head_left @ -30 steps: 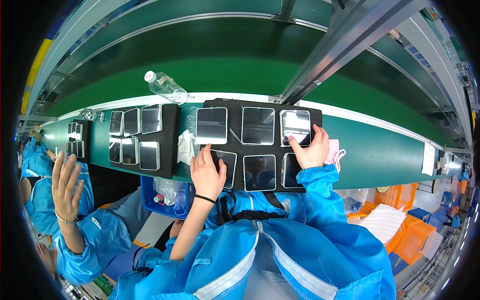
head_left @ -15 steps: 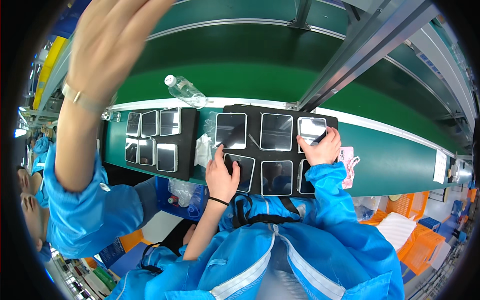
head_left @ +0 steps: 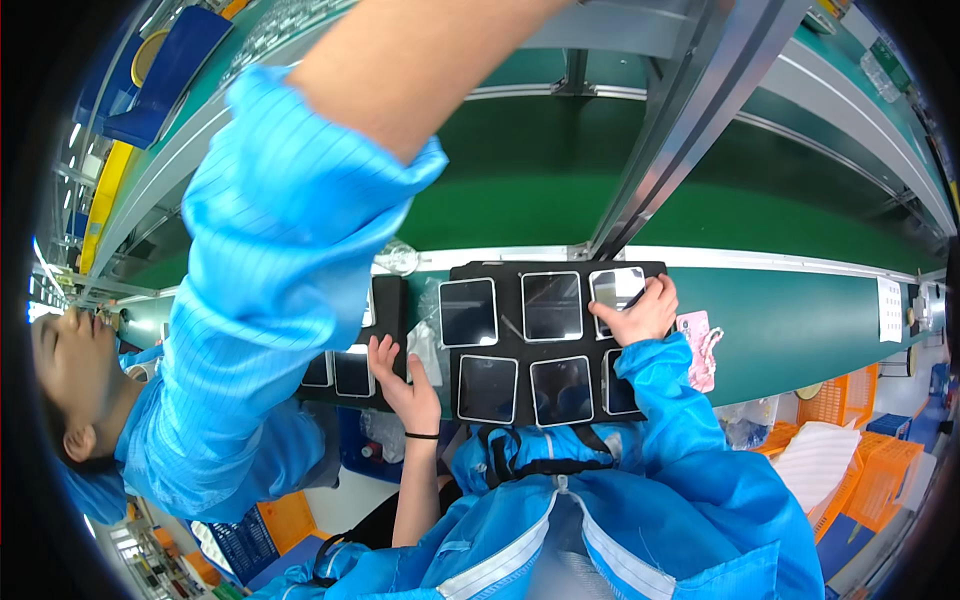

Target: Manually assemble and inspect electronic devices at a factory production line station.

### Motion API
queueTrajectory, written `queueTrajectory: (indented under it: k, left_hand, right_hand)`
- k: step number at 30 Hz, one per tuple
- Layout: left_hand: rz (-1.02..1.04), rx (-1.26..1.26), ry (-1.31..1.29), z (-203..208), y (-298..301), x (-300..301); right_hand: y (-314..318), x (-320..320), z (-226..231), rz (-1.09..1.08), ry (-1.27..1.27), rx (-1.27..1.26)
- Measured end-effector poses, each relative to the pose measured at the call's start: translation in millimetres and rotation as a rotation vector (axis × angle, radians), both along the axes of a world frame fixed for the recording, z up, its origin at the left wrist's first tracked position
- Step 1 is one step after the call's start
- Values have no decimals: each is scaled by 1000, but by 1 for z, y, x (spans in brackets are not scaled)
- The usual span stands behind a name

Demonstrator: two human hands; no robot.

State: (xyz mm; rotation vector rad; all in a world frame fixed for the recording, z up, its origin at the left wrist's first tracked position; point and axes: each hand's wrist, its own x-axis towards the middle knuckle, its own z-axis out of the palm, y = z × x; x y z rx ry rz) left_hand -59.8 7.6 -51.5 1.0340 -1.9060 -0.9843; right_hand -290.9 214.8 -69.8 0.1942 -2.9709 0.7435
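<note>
Several flat devices with dark glossy screens and white frames lie in two rows on a black mat (head_left: 510,375). My right hand (head_left: 645,310) is closed about the far-right screen device (head_left: 617,288), thumb at its left side and fingers at its right. It still lies on the mat, its screen reflecting light. My left hand (head_left: 405,385) is open, fingers spread and empty, between this mat and a second black mat (head_left: 390,325). Beside it lies crumpled clear plastic film (head_left: 428,345). The near-left screen device (head_left: 487,390) lies to its right, untouched.
A co-worker's blue-sleeved arm (head_left: 290,230) reaches across at left, hiding much of the second mat. A metal post (head_left: 665,130) rises behind the bench. A pink phone (head_left: 697,345) with a beaded strap lies right of my right hand. Orange crates (head_left: 845,400) stand at the right.
My left hand has moved left, off the near-left screen device. My right hand stays at the far-right one. The co-worker's arm has swung up and right, and the view has shifted.
</note>
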Motion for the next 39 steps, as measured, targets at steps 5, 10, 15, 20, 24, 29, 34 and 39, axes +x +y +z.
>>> queueTrajectory:
  k: [5, 10, 15, 20, 24, 29, 34, 39]
  left_hand:
    - [-22, 29, -41, 5, 5, -8]
    - [-46, 22, -64, 10, 14, -14]
    - [-85, -32, -68, 7, 20, -19]
    - [-79, -30, -52, -2, 19, -4]
    - [-98, 20, -97, 0, 24, -4]
    - [-119, 0, -97, 0, 26, -10]
    - [-114, -19, -110, -2, 26, -12]
    - [-126, -4, -139, -1, 31, -12]
  right_hand:
    - [1, 0, -5, -21, 34, -32]
    - [0, -4, -3, -13, 13, -32]
    - [5, -6, 0, -25, 30, -50]
    - [-2, 1, -18, -21, 53, -91]
    - [1, 4, -3, -31, -4, -97]
    - [2, -1, -1, -48, -19, -105]
    - [-1, -3, -2, -47, -16, -103]
    - [1, 0, -1, -48, -40, -116]
